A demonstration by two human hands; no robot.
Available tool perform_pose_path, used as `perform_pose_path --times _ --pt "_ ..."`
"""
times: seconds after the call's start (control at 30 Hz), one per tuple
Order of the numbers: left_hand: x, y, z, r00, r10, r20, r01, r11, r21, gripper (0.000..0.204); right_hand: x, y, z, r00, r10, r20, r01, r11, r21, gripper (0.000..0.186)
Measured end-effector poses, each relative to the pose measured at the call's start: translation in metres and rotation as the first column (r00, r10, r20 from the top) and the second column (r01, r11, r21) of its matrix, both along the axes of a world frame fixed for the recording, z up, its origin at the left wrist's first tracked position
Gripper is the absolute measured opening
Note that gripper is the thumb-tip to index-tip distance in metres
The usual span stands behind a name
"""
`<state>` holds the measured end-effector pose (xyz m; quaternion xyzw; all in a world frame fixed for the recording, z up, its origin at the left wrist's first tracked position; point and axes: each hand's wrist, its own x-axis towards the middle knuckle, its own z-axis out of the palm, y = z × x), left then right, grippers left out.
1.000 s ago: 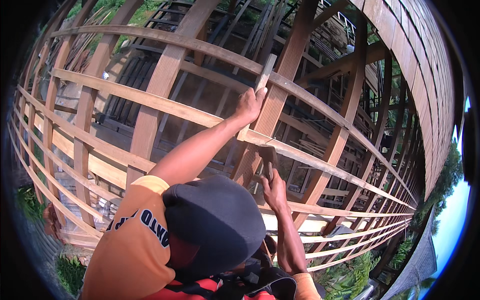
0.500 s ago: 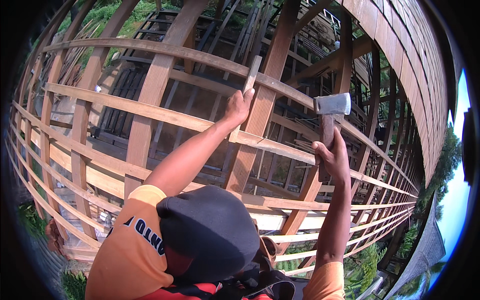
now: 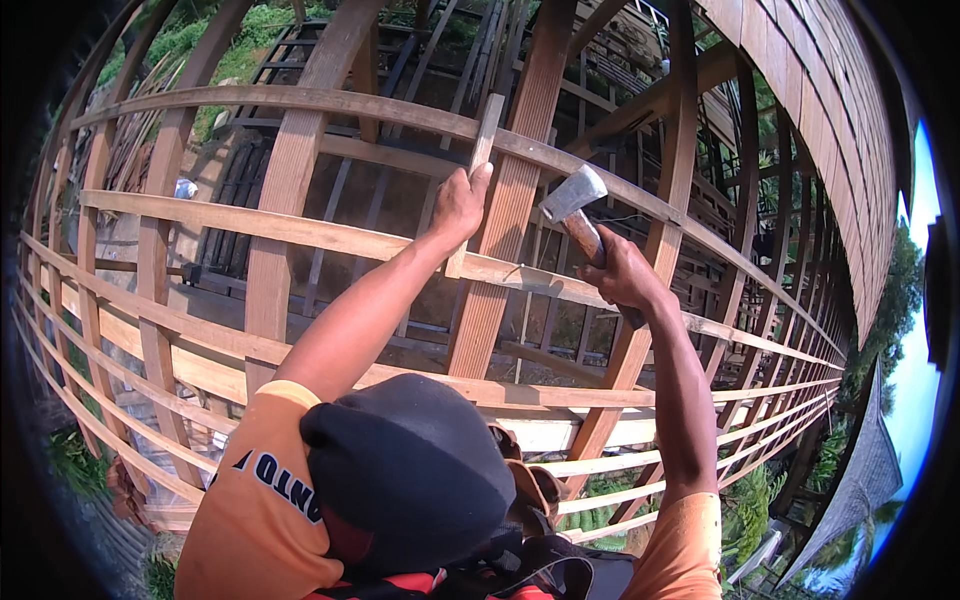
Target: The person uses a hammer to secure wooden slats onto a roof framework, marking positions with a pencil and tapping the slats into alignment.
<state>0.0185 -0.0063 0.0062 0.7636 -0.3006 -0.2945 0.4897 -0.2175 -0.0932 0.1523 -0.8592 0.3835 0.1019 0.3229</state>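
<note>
Head view: from my remote seat I am seeing the left hand [image 3: 460, 203] gripping a short wooden strip [image 3: 487, 130], which is crossing the upper batten [image 3: 420, 115] and reaching to the lower batten [image 3: 345, 237], just left of a thick grooved beam [image 3: 512, 195]. The right hand [image 3: 628, 268] is clasping the handle of a hatchet [image 3: 574, 194], whose metal head is tilting upper-left, apart from the strip. Wooden shingles [image 3: 800, 90] are lining the upper right.

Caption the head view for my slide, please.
Left hand holds a wooden stick across two slats; right hand grips a hatchet.
</note>
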Motion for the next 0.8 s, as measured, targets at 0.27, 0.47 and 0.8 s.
perform_pose_path --times 0.27,0.47,0.8 --pt "-0.001 -0.003 0.001 1.0 -0.011 -0.017 0.011 1.0 0.003 0.065 -0.003 0.012 0.002 0.982 0.142 -0.124 -0.146 0.989 -0.024 0.037" --pt "-0.001 -0.002 -0.005 0.999 -0.009 -0.054 0.007 1.0 -0.029 0.066 -0.003 0.05 0.031 1.0 -0.018 -0.01 0.017 0.995 -0.101 0.039" --pt "0.002 -0.004 -0.007 1.0 0.002 -0.012 -0.002 0.999 -0.035 0.066 -0.026 0.136 0.002 0.966 -0.248 0.079 0.242 0.967 0.078 0.052"
